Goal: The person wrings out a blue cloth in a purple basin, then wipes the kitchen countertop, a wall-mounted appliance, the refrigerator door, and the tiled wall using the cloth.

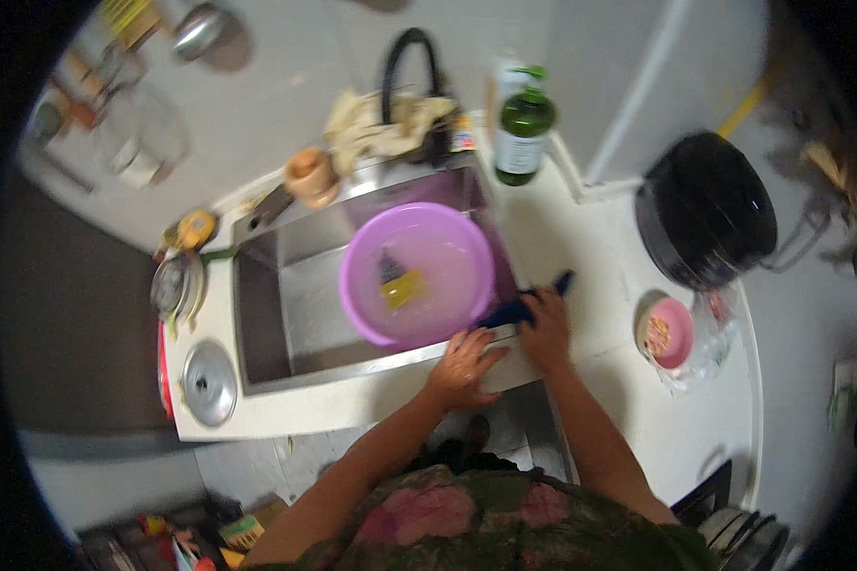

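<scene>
My right hand (546, 325) grips a dark blue cloth (508, 314) at the sink's right front corner. One end of the cloth sticks out past my fingers over the countertop; the other reaches toward the basin. Beside it, my left hand (464, 371) rests at the front edge of the sink with its fingers apart and nothing visible in them. A purple plastic basin (350, 300) sits in the stainless steel sink (318, 285), holding cloudy liquid. Within the basin lies a yellow and dark grey object (401, 289), blurred, whose kind I cannot tell.
A black faucet (411, 39) rises behind the sink, with a beige cloth (357, 132) around its base. Right of it stands a green pump bottle (525, 125). Farther right are a black rounded appliance (707, 214) and a pink bowl (677, 332). A metal lid (209, 385) lies at left.
</scene>
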Available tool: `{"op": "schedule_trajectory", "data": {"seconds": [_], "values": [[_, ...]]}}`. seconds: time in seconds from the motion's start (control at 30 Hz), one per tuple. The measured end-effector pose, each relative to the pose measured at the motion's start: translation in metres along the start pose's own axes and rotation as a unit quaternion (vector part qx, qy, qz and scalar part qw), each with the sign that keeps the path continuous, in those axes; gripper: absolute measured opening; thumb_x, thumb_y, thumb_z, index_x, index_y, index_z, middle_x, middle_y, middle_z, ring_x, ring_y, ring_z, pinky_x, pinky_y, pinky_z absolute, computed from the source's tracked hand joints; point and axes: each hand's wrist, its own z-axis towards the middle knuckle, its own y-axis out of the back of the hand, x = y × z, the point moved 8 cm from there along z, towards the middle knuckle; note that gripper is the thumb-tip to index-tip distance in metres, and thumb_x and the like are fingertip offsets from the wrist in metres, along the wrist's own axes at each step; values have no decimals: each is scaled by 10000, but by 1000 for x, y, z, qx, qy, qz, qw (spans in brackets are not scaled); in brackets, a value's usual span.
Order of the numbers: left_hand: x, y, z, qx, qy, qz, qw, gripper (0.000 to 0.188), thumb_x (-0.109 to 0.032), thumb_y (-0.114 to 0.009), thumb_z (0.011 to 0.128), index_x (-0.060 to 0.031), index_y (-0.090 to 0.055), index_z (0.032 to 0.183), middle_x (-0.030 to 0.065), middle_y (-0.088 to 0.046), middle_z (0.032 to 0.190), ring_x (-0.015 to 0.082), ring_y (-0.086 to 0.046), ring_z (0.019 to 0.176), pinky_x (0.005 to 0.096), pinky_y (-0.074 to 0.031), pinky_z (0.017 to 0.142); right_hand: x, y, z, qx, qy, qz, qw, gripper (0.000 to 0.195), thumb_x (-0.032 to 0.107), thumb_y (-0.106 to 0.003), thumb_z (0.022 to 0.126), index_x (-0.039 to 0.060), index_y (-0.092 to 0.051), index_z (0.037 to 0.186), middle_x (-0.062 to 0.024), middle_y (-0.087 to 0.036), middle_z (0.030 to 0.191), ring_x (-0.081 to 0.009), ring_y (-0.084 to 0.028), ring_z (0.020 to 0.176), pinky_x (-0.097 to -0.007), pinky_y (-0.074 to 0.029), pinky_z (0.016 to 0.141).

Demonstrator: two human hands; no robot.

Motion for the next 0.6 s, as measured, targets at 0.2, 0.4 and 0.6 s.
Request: {"op": "schedule_trajectory", "data": {"seconds": [0.2,0.4,0.6], "values": [[31,31,-42,-124,80,-38,988,716,-301,-786,658,-115,-517,1296,165,-459,1333,357,-405,1265,502,-322,1036,3,18,-73,33,-54,-92,994,469,149,-601,789,-1,-550,1231,-191,-415,1417,-415,-300,1353,-516,-219,1125],[126,134,-226,-354,249,81,898,512,-97,-694,678,-77,-569,1174,175,-526,1198,382,-470,1150,516,-337,999,86,-36,-82,129,49,-91,986,531,239,-670,759,37,-571,1239,-223,-353,1445,-478,-268,1347,-566,-215,1111],[184,186,-359,-398,430,155,795,402,-163,-562,840,-11,-524,1210,208,-456,1293,385,-379,1231,494,-269,1065,267,-141,-87,224,249,16,942,560,300,-700,720,129,-591,1242,-205,-362,1437,-455,-298,1331,-583,-231,1098]]}}
